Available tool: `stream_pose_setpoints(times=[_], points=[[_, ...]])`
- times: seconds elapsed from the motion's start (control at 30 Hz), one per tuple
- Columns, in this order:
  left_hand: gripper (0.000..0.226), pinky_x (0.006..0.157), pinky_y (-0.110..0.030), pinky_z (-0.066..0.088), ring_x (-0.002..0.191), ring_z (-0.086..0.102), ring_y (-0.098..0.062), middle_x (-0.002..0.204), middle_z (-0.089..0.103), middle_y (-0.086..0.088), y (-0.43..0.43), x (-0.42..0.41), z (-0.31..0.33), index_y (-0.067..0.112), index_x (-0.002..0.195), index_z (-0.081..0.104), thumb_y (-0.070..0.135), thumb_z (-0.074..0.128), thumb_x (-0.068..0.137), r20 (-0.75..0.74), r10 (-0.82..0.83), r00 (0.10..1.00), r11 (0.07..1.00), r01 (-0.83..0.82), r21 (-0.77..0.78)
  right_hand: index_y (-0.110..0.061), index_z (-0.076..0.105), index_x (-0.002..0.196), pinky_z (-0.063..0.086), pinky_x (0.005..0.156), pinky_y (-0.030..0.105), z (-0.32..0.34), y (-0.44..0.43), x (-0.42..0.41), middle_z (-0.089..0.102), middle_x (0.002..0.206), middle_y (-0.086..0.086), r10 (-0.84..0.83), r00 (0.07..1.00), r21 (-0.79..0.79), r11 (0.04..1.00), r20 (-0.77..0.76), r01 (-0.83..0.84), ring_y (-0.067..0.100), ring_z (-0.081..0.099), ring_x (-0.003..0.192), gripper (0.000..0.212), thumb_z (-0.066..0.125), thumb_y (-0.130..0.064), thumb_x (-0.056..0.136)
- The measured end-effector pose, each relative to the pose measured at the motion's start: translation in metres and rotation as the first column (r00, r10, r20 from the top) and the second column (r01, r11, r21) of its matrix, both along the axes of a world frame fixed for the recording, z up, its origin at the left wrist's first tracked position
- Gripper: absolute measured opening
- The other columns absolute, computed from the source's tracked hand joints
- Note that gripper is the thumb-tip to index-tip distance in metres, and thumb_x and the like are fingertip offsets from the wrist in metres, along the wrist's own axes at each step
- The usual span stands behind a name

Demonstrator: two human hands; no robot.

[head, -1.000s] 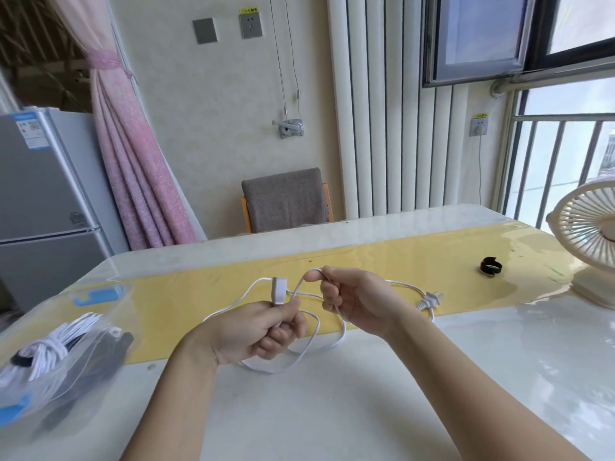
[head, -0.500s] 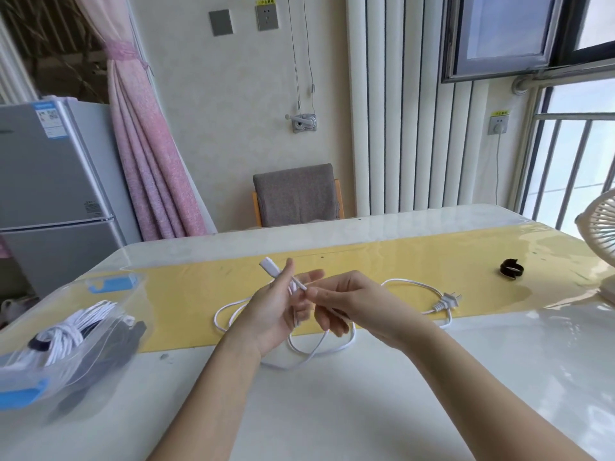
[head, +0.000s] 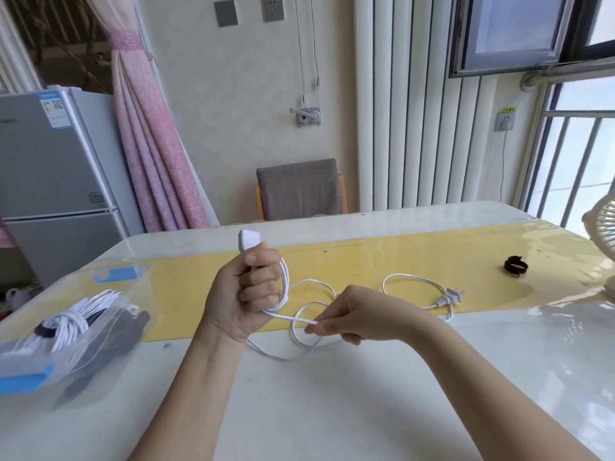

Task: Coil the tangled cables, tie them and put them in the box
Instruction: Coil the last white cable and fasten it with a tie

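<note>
White cable (head: 416, 277) loosely looped | left hand (head: 246, 294) grips its socket end (head: 248, 238) | right hand (head: 359, 316) pinches a loop

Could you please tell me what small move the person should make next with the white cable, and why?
Probably carry the stretch pinched by the right hand up and around the left hand as another turn: it grips the socket end, while most of the white cable, up to its plug, lies loose on the table.

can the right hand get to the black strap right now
Probably yes: only the white cable, which the right hand is pinching, lies flat between it and the black strap.
</note>
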State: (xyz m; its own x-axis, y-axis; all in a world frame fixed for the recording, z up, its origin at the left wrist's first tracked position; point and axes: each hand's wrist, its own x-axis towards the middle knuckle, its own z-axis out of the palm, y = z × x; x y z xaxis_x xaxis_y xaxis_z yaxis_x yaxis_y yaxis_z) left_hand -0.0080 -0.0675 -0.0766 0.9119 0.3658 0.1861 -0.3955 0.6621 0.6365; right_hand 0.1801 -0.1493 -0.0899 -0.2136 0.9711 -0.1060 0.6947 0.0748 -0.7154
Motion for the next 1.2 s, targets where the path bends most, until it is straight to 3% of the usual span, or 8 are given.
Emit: stream_pose_setpoints(times=[0.2,0.3,0.4,0.63,0.8,0.93,1.0,1.2], points=[[0.028,0.034,-0.016,0.013,0.036,0.024,-0.004,0.046,0.028,0.008,0.0,-0.007,0.003,0.018,0.067,0.041,0.015,0.038,0.095,-0.207,-0.279,0.938,0.851,0.341,0.399,-0.033,0.078,0.086,0.03,0.049,0.02,0.008,0.0,0.03,0.049,0.051,-0.005,-0.199,0.974,0.255,0.942,-0.105,0.22,0.009,0.037,0.052,0.008,0.075,-0.035,0.078],[0.032,0.03,-0.015,0.013,0.029,0.023,0.0,0.036,0.031,0.011,0.0,-0.011,0.006,0.023,0.05,0.048,0.027,0.055,0.081,-0.526,-0.046,0.849,0.765,0.369,0.528,-0.029,0.078,0.08,0.035,0.055,0.022,0.015,0.0,0.045,0.059,0.057,0.006,-0.318,0.89,0.346,0.836,-0.325,0.425,0.007,0.041,0.054,0.003,0.077,-0.026,0.078],[0.047,0.033,-0.015,0.011,0.035,0.017,-0.005,0.04,0.026,0.008,-0.009,-0.001,0.007,0.021,0.046,0.043,0.042,0.06,0.084,-0.704,0.317,0.636,0.67,0.376,0.64,-0.016,0.076,0.08,0.031,0.046,0.013,0.02,-0.001,0.054,0.05,0.044,-0.01,-0.385,0.764,0.297,0.757,-0.518,0.582,0.003,0.037,0.044,0.004,0.073,-0.015,0.081],[0.054,0.038,-0.017,0.017,0.04,0.02,-0.008,0.046,0.025,0.009,-0.009,0.029,-0.011,0.01,0.071,0.056,0.055,0.038,0.094,-0.625,0.656,0.423,0.641,0.126,0.757,-0.012,0.067,0.068,0.025,0.042,0.015,0.018,0.008,0.044,0.042,0.046,-0.004,-0.451,0.555,0.13,0.684,-0.699,0.718,0.009,0.03,0.043,0.016,0.069,0.0,0.078],[0.062,0.057,-0.027,0.035,0.056,0.046,-0.018,0.05,0.047,0.004,0.007,0.03,-0.028,0.013,0.075,0.068,0.056,0.029,0.095,-0.312,0.94,0.135,0.304,0.075,0.95,-0.015,0.054,0.065,0.025,0.045,0.022,0.014,0.009,0.019,0.043,0.042,-0.009,-0.411,0.624,0.241,0.673,-0.664,0.699,0.01,0.03,0.041,0.024,0.073,-0.005,0.076],[0.064,0.065,-0.028,0.035,0.071,0.053,-0.024,0.094,0.067,-0.011,0.016,0.029,-0.034,0.003,0.101,0.066,0.053,0.027,0.097,-0.25,0.967,0.048,0.255,-0.136,0.957,-0.016,0.057,0.077,0.022,0.041,0.02,0.011,0.004,-0.001,0.041,0.045,-0.004,-0.403,0.825,0.444,0.703,-0.395,0.556,0.009,0.03,0.038,0.014,0.068,-0.02,0.084],[0.061,0.059,-0.029,0.035,0.062,0.051,-0.024,0.078,0.061,-0.008,0.021,0.029,-0.031,0.004,0.1,0.065,0.052,0.028,0.097,-0.189,0.982,-0.005,0.173,-0.385,0.907,-0.018,0.061,0.075,0.023,0.044,0.022,0.012,0.001,-0.006,0.039,0.044,-0.007,-0.338,0.896,0.464,0.77,-0.287,0.439,0.01,0.03,0.041,0.016,0.068,-0.028,0.085],[0.034,0.042,-0.016,0.031,0.04,0.037,-0.005,0.061,0.048,0.003,0.034,0.019,-0.019,0.013,0.078,0.053,0.032,0.038,0.101,-0.278,0.919,0.28,0.354,-0.895,0.272,-0.022,0.075,0.096,0.031,0.051,0.021,0.006,-0.007,-0.027,0.042,0.046,-0.007,0.049,0.984,0.352,0.936,-0.174,0.016,0.007,0.036,0.048,0.023,0.057,-0.035,0.094]])
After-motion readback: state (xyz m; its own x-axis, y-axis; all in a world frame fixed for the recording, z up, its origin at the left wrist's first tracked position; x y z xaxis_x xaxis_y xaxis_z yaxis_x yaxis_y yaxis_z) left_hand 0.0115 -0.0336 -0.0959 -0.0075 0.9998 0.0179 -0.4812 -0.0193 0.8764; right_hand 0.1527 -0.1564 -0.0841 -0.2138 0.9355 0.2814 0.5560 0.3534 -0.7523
